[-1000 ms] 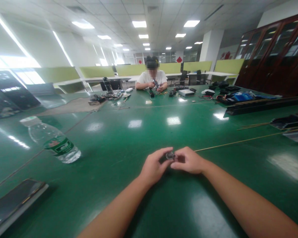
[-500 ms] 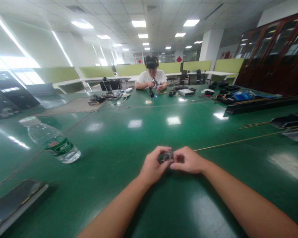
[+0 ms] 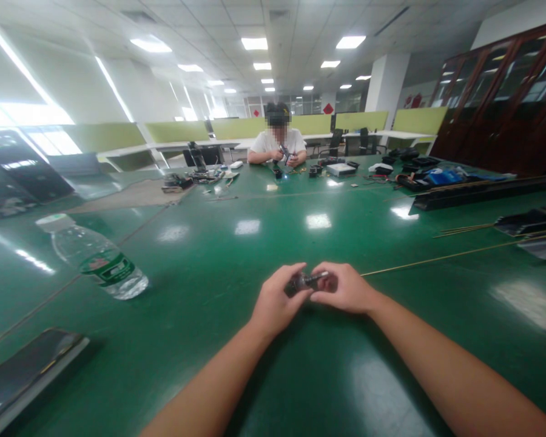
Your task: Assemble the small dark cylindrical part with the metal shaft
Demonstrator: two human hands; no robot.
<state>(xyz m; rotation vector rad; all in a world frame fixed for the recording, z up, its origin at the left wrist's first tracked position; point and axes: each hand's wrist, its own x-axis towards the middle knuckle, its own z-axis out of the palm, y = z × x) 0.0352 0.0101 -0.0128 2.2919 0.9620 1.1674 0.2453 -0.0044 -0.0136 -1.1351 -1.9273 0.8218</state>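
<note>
In front of me, just above the green table, is a small dark metal part (image 3: 306, 281) with a narrow, shaft-like section and a paler right end. My left hand (image 3: 275, 300) grips it between thumb and fingers, covering its left side. The fingers of my right hand (image 3: 346, 290) curl around the pale end, with the thumb lower and a gap between thumb and index finger. What kind of part it is cannot be made out. A thin brass-coloured rod (image 3: 418, 265) lies on the table beyond my right wrist.
On the left stand a water bottle (image 3: 102, 258) and, nearer, a dark flat device (image 3: 31, 379). Long black channels (image 3: 486, 191) and more rods lie right. Across the green table (image 3: 209, 340), a person (image 3: 277, 145) in a white shirt handles something among scattered tools and parts.
The part has turned: its narrow section now points right, into my right hand, instead of toward me. My right hand's fingers have spread wider around it. The bottle is unmoved.
</note>
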